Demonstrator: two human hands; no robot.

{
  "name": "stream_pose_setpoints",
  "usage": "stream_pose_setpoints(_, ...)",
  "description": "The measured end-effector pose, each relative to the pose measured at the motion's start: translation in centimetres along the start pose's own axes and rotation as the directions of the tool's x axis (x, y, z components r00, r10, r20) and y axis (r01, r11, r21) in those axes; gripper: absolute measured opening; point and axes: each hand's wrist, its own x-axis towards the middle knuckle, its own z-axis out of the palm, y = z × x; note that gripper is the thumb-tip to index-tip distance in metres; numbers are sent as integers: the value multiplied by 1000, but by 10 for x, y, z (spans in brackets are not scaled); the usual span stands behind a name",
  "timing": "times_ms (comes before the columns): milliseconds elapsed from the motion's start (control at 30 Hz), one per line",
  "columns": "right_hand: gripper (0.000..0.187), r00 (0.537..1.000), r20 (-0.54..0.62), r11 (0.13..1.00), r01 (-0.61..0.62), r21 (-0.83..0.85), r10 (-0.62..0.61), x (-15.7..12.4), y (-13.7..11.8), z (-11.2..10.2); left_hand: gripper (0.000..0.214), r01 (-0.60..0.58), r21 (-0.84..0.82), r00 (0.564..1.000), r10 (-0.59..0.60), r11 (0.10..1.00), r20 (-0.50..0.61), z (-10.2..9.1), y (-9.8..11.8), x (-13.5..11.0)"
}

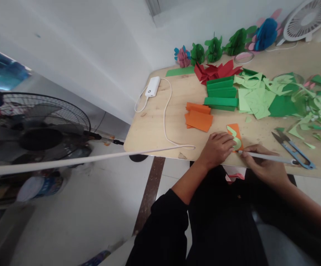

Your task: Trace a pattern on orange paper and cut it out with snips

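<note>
Left hand unclenched, fingers holding pale-green cutout down on orange slip. Right hand grips white pen, tip at slip. White power bank far-left of hands, marking unreadable.

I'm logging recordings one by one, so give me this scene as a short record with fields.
Left hand: fingers on a pale green curved paper cutout, which lies over an orange rectangular paper piece
Right hand: holds a slim white stick-like tool, tip at the orange piece
Right of hands: blue-handled metal snips
Beyond hands: orange paper rectangles, dark green folded paper strips, pale green paper scraps
Table back: red folded paper, white plastic fan
</note>
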Motion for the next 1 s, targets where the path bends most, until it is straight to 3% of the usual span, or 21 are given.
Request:
stream_pose_setpoints(567, 21, 1000, 25, 999, -2, -47, 3, -3, 1, 2, 28, -15, 13, 1000, 15, 1000, 7, -1, -1, -1)
stream_pose_setpoints(1000, 19, 999, -46, 994, 9, -110, -15, -4, -2, 1, 29, 7, 0, 999, -7, 1000, 47, -4, 0, 0)
